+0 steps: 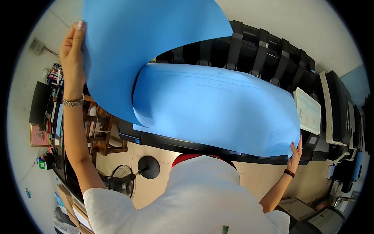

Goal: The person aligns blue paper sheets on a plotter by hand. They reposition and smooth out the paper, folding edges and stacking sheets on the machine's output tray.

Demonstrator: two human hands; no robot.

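Observation:
My left hand (73,50) is raised at the upper left, its fingers closed on the edge of a large sheet of blue paper (128,43) that curves up and away. More blue paper with faint lines (218,105) lies bowed over the top of a black wide-format printer (167,142). Whether the raised and lying parts are one sheet I cannot tell. At the right end, my right hand (295,154) grips the near corner of the lying paper, which is creased there.
Black bars and straps (249,50) run behind the paper. A stack of printed sheets (307,111) sits at the printer's right end, beside another machine (337,109). On the floor, a fan (122,181) stands near a wooden stool (105,132). A dark monitor (39,103) is far left.

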